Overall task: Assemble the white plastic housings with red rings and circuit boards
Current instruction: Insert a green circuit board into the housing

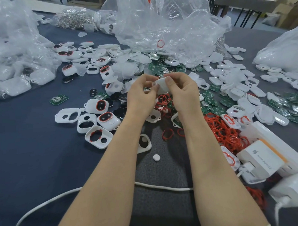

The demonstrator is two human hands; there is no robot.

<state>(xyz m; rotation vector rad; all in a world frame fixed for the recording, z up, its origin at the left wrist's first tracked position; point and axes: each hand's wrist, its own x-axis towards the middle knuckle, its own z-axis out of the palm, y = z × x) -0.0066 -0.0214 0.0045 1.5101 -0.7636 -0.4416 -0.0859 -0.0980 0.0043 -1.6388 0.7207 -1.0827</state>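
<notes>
Housing (161,86) is held above the counter (35,152), pinched between both hands, left (142,96) and right (181,92), fingers curled on its edges; likely light, stiff, smooth plastic; best gripped by the rim.

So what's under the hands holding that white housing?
Between the left hand and right hand, loose red rings and another white housing show; green circuit boards lie just right. Whatever sits directly beneath the hands is covered.

Dark grey cloth table (35,157), white plastic housings (99,137) left of a red rubber-ring heap (226,134), green circuit boards (157,68) beyond it
</notes>
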